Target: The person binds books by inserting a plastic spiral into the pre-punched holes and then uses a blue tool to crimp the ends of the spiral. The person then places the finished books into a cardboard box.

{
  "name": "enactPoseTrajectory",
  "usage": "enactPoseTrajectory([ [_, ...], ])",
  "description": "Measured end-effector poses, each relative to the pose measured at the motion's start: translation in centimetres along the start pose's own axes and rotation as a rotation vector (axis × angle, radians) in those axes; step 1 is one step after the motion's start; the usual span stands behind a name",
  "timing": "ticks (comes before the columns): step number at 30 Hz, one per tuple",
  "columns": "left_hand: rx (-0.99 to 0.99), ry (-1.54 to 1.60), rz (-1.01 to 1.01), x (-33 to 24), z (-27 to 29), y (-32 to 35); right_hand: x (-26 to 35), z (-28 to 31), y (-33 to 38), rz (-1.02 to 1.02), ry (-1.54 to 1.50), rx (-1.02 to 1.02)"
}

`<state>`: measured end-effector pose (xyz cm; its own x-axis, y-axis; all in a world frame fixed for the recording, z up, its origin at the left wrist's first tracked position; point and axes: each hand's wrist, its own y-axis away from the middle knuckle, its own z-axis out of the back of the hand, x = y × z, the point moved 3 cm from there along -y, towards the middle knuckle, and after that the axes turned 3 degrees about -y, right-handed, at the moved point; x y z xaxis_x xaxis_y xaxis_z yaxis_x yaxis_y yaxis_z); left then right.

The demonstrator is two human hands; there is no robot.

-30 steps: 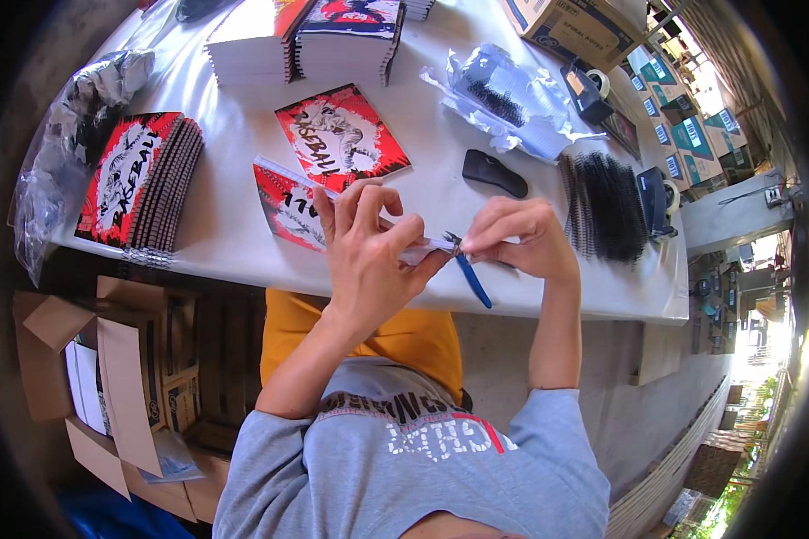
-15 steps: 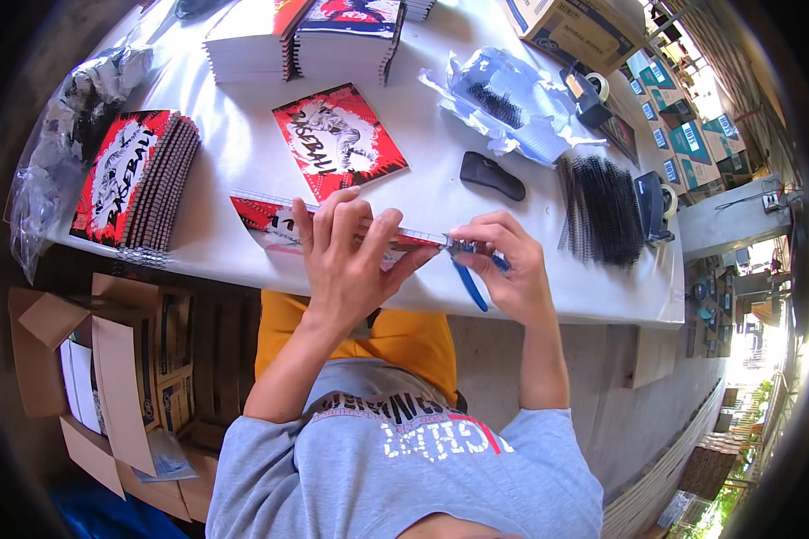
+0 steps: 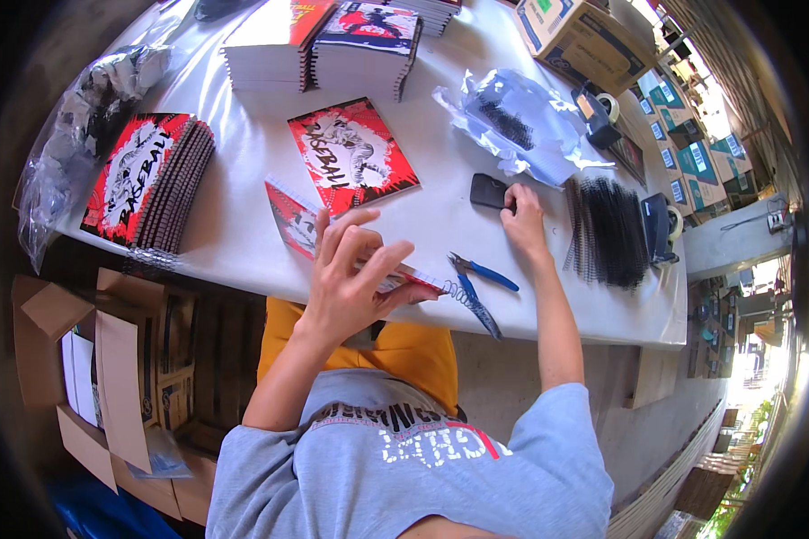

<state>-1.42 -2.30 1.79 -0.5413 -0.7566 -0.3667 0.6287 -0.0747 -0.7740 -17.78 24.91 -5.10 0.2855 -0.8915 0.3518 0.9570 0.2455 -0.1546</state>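
My left hand (image 3: 355,278) grips a red and white spiral-bound booklet (image 3: 290,218), tilted on edge at the table's front. A loose end of its wire-like coil (image 3: 454,289) sticks out past the booklet's right end. Beside that coil lie blue-handled cutting pliers (image 3: 496,277), jaws toward the booklet and handles spread. My right hand (image 3: 524,220) has its fingers closed over the right end of a black, palm-sized rounded object (image 3: 487,190), whose kind I cannot make out. Another red booklet (image 3: 355,153) lies flat just beyond my left hand.
A stack of bound booklets (image 3: 139,180) leans at the left, beside crumpled clear plastic (image 3: 54,171). Taller booklet stacks (image 3: 360,67) stand at the back. Black coils (image 3: 607,234), torn paper wrapping (image 3: 548,135) and tape dispensers (image 3: 661,229) occupy the right. An open carton (image 3: 121,386) sits below left.
My right hand has let go of the pliers, now on the table, and moved up and right onto the black object. My left hand still holds the booklet, which has tilted more.
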Motion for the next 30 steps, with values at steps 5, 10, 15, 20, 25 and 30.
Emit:
enactPoseTrajectory([
  [5, 0.000, -0.052, 0.124, 0.5, 0.9, 0.4, 9.5, 3.2, 2.6, 0.357, -1.568, 0.079],
  [10, -0.015, -0.037, 0.110, 0.5, 0.6, 0.3, 13.3, 3.6, 4.3, 0.499, -1.246, 0.502],
  [15, 0.038, -0.116, 0.110, 0.0, 0.6, -0.1, 14.8, 4.9, 5.7, 0.793, -1.394, 0.404],
  [20, 0.004, -0.071, 0.111, 0.5, 0.4, -0.7, 14.5, 5.0, 4.5, 0.677, -1.364, 0.320],
  [25, -0.057, -0.004, 0.142, 0.9, 0.3, 0.1, 15.3, 3.9, 2.4, 0.410, -0.891, 0.243],
  [30, -0.017, -0.222, 0.179, 0.9, 1.8, -0.9, 17.0, 4.0, 2.9, 0.589, -0.951, 0.296],
])
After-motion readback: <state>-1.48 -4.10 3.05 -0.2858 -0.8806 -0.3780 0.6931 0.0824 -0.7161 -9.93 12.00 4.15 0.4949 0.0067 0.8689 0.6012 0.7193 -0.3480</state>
